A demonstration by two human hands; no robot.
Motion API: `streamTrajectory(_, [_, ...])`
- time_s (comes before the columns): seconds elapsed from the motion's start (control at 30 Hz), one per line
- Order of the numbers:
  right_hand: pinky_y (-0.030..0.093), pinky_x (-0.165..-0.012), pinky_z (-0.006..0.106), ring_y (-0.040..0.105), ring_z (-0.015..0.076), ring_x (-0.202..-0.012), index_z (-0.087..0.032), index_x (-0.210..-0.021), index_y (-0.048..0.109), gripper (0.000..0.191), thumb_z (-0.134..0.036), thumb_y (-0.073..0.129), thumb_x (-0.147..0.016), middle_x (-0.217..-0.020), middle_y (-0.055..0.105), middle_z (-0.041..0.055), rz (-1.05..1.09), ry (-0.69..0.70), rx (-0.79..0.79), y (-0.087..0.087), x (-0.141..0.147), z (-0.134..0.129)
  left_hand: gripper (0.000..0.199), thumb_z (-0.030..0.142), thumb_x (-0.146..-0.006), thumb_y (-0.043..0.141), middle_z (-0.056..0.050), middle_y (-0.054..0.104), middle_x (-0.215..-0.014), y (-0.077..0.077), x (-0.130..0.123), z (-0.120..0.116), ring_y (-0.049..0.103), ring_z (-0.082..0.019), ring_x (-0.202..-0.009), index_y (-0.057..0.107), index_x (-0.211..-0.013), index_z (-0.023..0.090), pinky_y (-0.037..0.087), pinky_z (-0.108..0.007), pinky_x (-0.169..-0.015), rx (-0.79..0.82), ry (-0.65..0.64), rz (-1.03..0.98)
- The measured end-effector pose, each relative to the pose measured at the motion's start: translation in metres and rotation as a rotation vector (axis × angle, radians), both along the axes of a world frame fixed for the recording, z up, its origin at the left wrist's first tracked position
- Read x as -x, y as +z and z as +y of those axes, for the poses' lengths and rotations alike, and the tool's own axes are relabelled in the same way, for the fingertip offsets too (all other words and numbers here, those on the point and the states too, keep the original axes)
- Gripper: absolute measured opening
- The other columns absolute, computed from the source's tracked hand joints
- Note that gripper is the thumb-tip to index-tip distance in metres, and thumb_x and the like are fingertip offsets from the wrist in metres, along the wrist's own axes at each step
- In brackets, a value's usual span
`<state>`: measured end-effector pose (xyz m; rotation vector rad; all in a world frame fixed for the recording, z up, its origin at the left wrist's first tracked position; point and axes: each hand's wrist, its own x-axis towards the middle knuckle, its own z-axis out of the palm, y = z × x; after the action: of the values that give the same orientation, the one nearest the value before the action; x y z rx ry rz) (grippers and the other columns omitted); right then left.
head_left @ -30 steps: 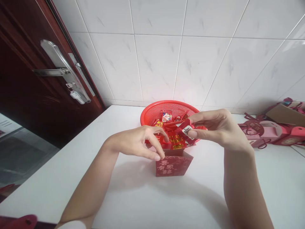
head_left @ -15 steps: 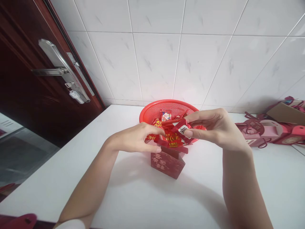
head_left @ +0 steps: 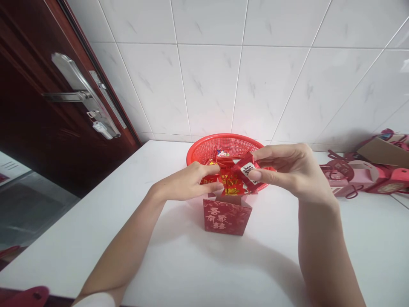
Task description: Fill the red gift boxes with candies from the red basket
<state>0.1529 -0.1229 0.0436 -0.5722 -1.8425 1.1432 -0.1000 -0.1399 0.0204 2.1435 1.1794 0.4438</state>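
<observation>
In the head view, a dark red paper box is standing upright on a white desk, with its top open and its front panel showing pale characters. Just above and behind the box, the person's right hand is pinching a small white-labelled packet between thumb and fingers, with the packet tilting. A larger gold-lettered packet is hanging right beside it, directly above the box's opening, and is partly covered by the smaller one. Above the box's left side, the left hand is bringing its thumb and forefinger, slightly parted, to the left edge of the gold-lettered packet; whether they are gripping it, one cannot tell. The two hands are staying apart from each other, with the packets filling the space between them.

Behind the box, a round red mesh basket is holding more wrapped sweets, partly hidden by the hands. Well to the right of the box, several pink and red gift boxes are lying in a row, and an open brown carton is sitting behind them. Far left of the box, a dark wooden door is showing a metal handle with keys hanging below it. Beyond the basket, white tiles are covering the wall.
</observation>
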Motion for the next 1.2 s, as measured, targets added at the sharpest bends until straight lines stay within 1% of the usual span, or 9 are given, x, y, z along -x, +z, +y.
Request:
streamTrajectory(0.17, [0.062,-0.064,0.034,0.073,0.0201,-0.07,-0.025,-0.086,0.083,0.013,-0.034,0.088,-0.077,-0.079,0.077,0.0023,0.006,0.033,0.024,-0.004,0.004,0.005,0.024,0.038,-0.095,0.057,-0.004,0.072,-0.09,-0.007,0.0,0.006,0.065,-0.022,-0.089,0.07,-0.096,0.019,0.052,-0.03,-0.078,0.026,-0.059,-0.092])
streamTrajectory(0.33, [0.062,-0.065,0.033,0.073,0.0201,-0.072,-0.022,-0.088,0.082,0.016,-0.03,0.089,-0.076,-0.083,0.078,0.0029,-0.042,0.129,0.064,-0.008,0.006,0.009,0.024,0.036,-0.093,0.056,-0.004,0.072,-0.089,-0.008,0.0,0.011,0.064,-0.019,-0.081,0.071,-0.094,0.017,0.051,-0.029,-0.073,0.114,-0.079,-0.113])
streamTrajectory(0.43, [0.063,-0.069,0.033,0.074,0.0211,-0.078,-0.021,-0.091,0.082,0.015,-0.029,0.087,-0.079,-0.088,0.078,0.0041,-0.066,0.167,0.062,-0.01,0.007,0.011,0.018,0.029,-0.084,0.065,-0.002,0.072,-0.093,-0.008,0.0,0.011,0.065,-0.02,-0.086,0.07,-0.098,0.018,0.051,-0.029,-0.075,0.158,-0.066,-0.122])
streamTrajectory(0.53, [0.063,-0.071,0.034,0.074,0.0222,-0.08,-0.019,-0.093,0.082,0.018,-0.03,0.087,-0.079,-0.085,0.077,0.0053,-0.071,0.215,0.072,-0.012,0.009,0.013,0.022,0.023,-0.072,0.074,0.0,0.07,-0.09,-0.01,-0.001,0.011,0.064,-0.019,-0.084,0.068,-0.093,0.019,0.05,-0.028,-0.073,0.208,-0.056,-0.143])
streamTrajectory(0.63, [0.063,-0.07,0.033,0.074,0.021,-0.077,-0.017,-0.092,0.081,0.02,-0.029,0.088,-0.078,-0.085,0.078,0.0061,-0.037,0.243,0.087,-0.015,0.012,0.016,0.028,0.021,-0.069,0.075,0.0,0.069,-0.09,-0.012,0.0,0.011,0.062,-0.018,-0.081,0.066,-0.095,0.019,0.049,-0.027,-0.069,0.222,-0.065,-0.16])
streamTrajectory(0.77, [0.063,-0.071,0.032,0.074,0.02,-0.078,-0.017,-0.091,0.08,0.018,-0.025,0.087,-0.077,-0.086,0.078,0.0057,-0.04,0.223,0.082,-0.017,0.012,0.018,0.033,0.025,-0.068,0.077,0.001,0.063,-0.082,-0.011,0.004,0.012,0.056,-0.016,-0.071,0.066,-0.099,0.019,0.044,-0.027,-0.061,0.245,-0.058,-0.106])
streamTrajectory(0.93, [0.062,-0.069,0.032,0.073,0.0192,-0.076,-0.017,-0.091,0.079,0.014,-0.025,0.083,-0.081,-0.087,0.078,0.0057,-0.061,0.185,0.049,-0.019,0.013,0.018,0.03,0.03,-0.068,0.082,0.005,0.053,-0.072,-0.01,0.011,0.015,0.048,-0.012,-0.063,0.057,-0.082,0.02,0.042,-0.025,-0.057,0.3,-0.114,-0.114])
streamTrajectory(1.07, [0.062,-0.07,0.031,0.074,0.0185,-0.076,-0.016,-0.094,0.078,0.017,-0.027,0.082,-0.082,-0.09,0.079,0.0059,-0.13,0.176,0.011,-0.021,0.018,0.018,0.034,0.036,-0.068,0.084,0.003,0.056,-0.071,-0.012,0.014,0.017,0.052,-0.014,-0.063,0.058,-0.082,0.019,0.041,-0.026,-0.057,0.31,-0.138,-0.114])
streamTrajectory(1.2, [0.061,-0.071,0.03,0.073,0.0168,-0.074,-0.016,-0.094,0.077,0.017,-0.028,0.081,-0.083,-0.086,0.078,0.0038,-0.192,0.209,-0.012,-0.022,0.024,0.017,0.034,0.036,-0.068,0.083,0.0,0.062,-0.079,-0.014,0.016,0.018,0.057,-0.016,-0.07,0.063,-0.089,0.018,0.043,-0.026,-0.061,0.29,-0.161,-0.113])
